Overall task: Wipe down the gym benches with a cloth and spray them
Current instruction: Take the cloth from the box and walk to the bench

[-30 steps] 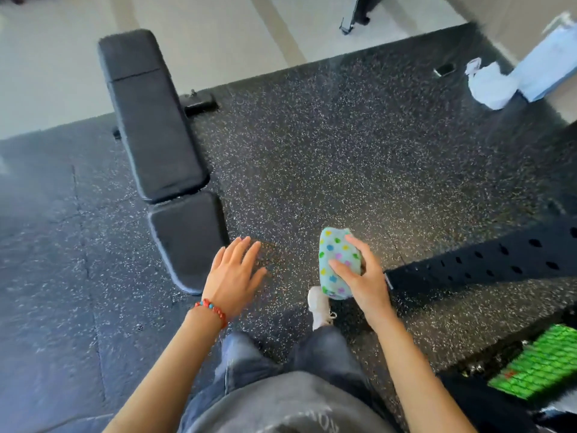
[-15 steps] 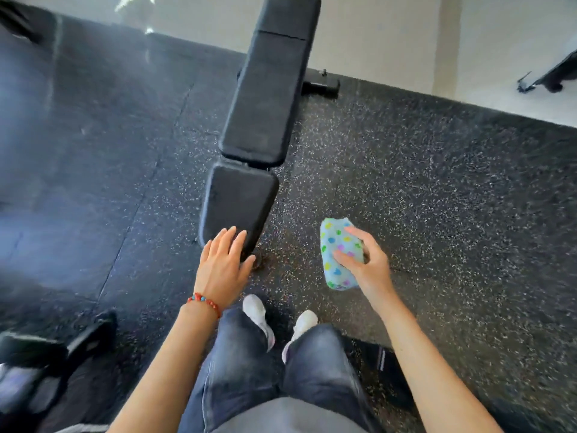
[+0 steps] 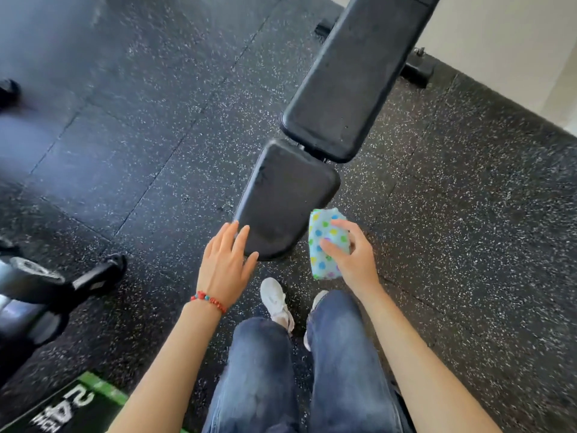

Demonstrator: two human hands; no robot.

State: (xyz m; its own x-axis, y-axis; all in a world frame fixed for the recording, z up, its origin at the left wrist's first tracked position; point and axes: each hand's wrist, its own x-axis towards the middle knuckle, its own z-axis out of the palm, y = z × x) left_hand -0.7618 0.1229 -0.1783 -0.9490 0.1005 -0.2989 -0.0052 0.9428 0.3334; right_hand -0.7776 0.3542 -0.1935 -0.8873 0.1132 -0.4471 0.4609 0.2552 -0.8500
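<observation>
A black padded gym bench (image 3: 352,79) runs from the centre up to the top right, its short seat pad (image 3: 284,195) nearest me. My right hand (image 3: 352,260) grips a folded light-blue cloth with coloured dots (image 3: 323,232) just off the seat pad's near right corner. My left hand (image 3: 226,264), with a red bead bracelet at the wrist, hovers with straight fingers over the seat pad's near left edge; contact with it is unclear. No spray bottle is in view.
Speckled black rubber floor (image 3: 468,214) surrounds the bench. Dumbbells (image 3: 40,282) lie at the left edge and a green-edged black mat (image 3: 71,407) at the bottom left. A pale wall (image 3: 512,42) runs along the top right. My legs and white shoes (image 3: 274,298) are below.
The view has swung so the bench now lies ahead and to the right. I have stepped closer, and both hands now sit at the seat pad's near end.
</observation>
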